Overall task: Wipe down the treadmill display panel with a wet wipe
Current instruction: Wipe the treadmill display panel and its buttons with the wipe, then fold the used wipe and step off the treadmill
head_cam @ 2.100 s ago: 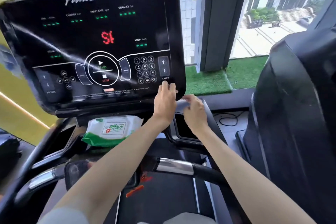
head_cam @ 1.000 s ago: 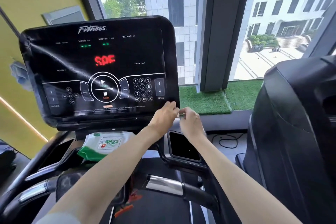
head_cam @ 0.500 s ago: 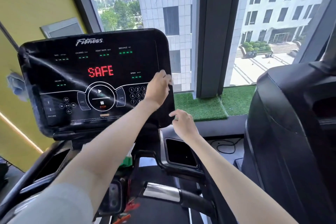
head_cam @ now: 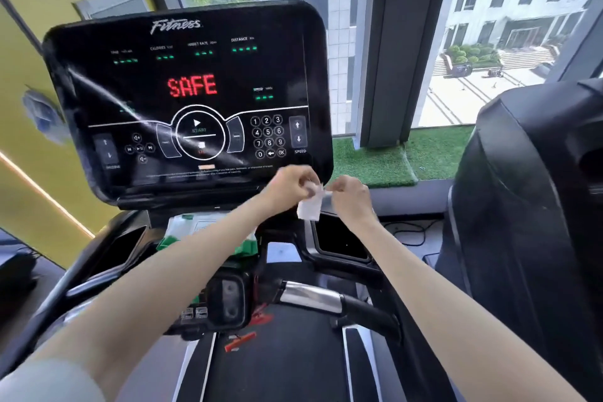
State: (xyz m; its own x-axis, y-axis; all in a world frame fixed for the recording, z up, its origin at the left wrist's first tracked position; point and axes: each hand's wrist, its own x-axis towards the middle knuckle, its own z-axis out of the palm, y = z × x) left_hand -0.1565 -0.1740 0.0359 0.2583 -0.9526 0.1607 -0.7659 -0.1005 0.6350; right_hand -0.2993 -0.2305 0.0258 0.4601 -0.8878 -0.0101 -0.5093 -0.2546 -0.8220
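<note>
The black treadmill display panel (head_cam: 182, 98) stands upright ahead, showing red letters SAFE, a keypad and a round start/stop control. A small white wet wipe (head_cam: 309, 207) hangs just below the panel's lower right corner. My left hand (head_cam: 288, 184) pinches its upper left edge and my right hand (head_cam: 350, 194) pinches its upper right edge, both in front of the panel's bottom edge. The wipe is off the panel's face. A green and white wipe pack (head_cam: 192, 232) lies on the console tray under my left forearm, partly hidden.
A black cup holder recess (head_cam: 342, 240) sits below my right hand. A chrome and black handlebar (head_cam: 313, 299) crosses the console front, with the belt (head_cam: 277, 362) beneath. Another dark machine (head_cam: 535, 206) stands close on the right. Window and green turf strip (head_cam: 372, 160) lie behind.
My left hand came down from the panel's right edge to its lower right corner. Both hands now hold the wipe between them, and the wipe hangs unfolded.
</note>
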